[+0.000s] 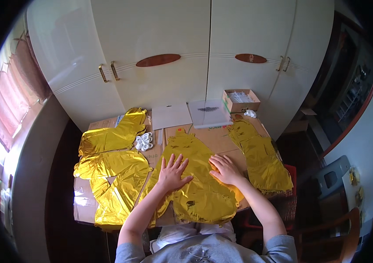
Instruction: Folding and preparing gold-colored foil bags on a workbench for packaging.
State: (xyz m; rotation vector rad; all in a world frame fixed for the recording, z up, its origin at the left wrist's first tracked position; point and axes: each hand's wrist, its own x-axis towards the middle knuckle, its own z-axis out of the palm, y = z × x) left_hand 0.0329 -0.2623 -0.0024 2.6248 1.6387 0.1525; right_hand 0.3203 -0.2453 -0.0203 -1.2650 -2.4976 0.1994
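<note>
A flat gold foil balloon (195, 188) lies on the cardboard-covered table (221, 136) right in front of me. My left hand (172, 172) presses flat on its left half, fingers spread. On the balloon's right half rests my right hand (226, 168), palm down and fingers together. Neither hand grips anything.
More flat gold foil balloons lie to the left (112, 175), at the back left (112, 136) and to the right (261, 158). A bundle of white ribbon (144, 141), two white sheets (172, 115), and a small open cardboard box (241, 100) sit at the back. White wardrobe doors (173, 44) stand behind.
</note>
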